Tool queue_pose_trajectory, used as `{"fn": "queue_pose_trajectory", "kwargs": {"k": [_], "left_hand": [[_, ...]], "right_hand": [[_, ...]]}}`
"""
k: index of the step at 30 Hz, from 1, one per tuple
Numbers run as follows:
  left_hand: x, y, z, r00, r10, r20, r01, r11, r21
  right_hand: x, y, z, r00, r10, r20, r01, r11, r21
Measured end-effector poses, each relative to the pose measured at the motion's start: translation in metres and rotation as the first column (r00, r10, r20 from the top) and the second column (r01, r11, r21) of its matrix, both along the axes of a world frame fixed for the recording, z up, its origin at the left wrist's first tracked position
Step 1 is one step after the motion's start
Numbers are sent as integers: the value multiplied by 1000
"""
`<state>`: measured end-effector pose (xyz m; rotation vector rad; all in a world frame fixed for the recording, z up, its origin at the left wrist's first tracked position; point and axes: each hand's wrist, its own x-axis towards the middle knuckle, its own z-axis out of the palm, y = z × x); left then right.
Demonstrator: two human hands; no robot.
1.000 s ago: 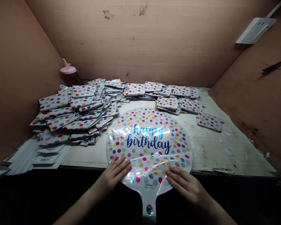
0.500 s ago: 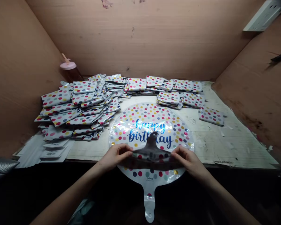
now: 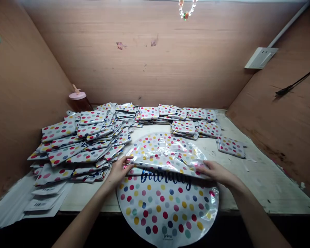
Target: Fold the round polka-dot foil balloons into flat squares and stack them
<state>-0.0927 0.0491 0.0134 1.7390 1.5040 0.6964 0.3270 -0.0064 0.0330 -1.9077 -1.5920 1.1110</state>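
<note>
— Left hand point(image 3: 120, 170) and right hand point(image 3: 215, 171), fingers nearly closed, pinch the upper balloon point(image 3: 161, 162). Its position?
— Atop the lower balloon point(image 3: 160, 208), on the worktop point(image 3: 250, 189); its newly turned fold now covers “happy”, apparently making it more compact.

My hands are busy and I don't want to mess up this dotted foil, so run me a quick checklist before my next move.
1. Left hand on the upper foil layer: ok, fingers at its left end.
2. Right hand on that layer: ok, at its right end.
3. Upper layer smooth: not ok, creases show.
4. Lower foil fully on the table: not ok, it overhangs the front edge.
5. Space between left hand and left pile of folded packets: cannot tell.
</note>
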Motion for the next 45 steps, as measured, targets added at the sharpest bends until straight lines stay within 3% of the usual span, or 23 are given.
{"fn": "queue_pose_trajectory", "kwargs": {"k": [1,3,6,8,10,11,13,15,18,20,22,25,29,34,37,41,43,45], "left_hand": [[0,1,-2,1000,8,-5,-8,1000,-9],[-4,5,-4,1000,-18,-14,17,998,-53],[-10,9,-1,996,-80,-35,78,995,-56],[-9,7,0,993,-40,-109,46,998,53],[-5,2,1,969,38,-244,24,968,249],[-2,-2,0,947,29,-319,86,937,339],[2,-11,-3,875,-103,-472,319,857,405],[2,-19,-8,780,-253,-573,505,795,336],[-2,-22,-11,727,-294,-621,539,805,249],[-5,-20,-9,729,-307,-612,534,815,227],[-6,-14,-5,743,-324,-586,530,819,219],[-10,-1,2,779,-338,-528,511,830,222],[-20,17,7,848,-351,-398,452,871,195],[-27,34,14,911,-311,-269,354,926,129],[-30,40,17,923,-274,-270,306,949,82],[-27,45,13,951,-267,-155,281,957,77],[-18,49,8,989,-123,-88,134,982,134],[-4,57,3,995,74,-69,-58,975,214]], "right_hand": [[6,-7,-5,999,-24,-34,23,1000,-15],[10,-12,-14,993,-115,9,113,990,82],[1,1,-24,946,-231,226,173,953,249],[-7,13,-29,892,-264,366,194,957,217],[-13,20,-31,837,-273,474,225,962,157],[-14,20,-32,815,-273,512,234,962,139],[-14,15,-34,777,-284,561,224,959,174],[-11,4,-36,761,-289,580,108,939,327],[-1,-17,-37,769,-107,630,-294,816,498],[9,-29,-39,727,87,682,-510,733,450],[18,-34,-42,694,196,692,-588,710,388],[30,-31,-45,775,223,592,-526,746,407],[41,-14,-39,964,172,201,-249,848,468],[48,4,-27,967,198,-157,-140,937,319],[50,11,-24,944,127,-304,-56,971,232],[50,23,-25,942,125,-313,-64,978,200],[44,34,-28,975,45,-216,13,966,259],[35,50,-31,993,-119,-20,119,936,332]]}}
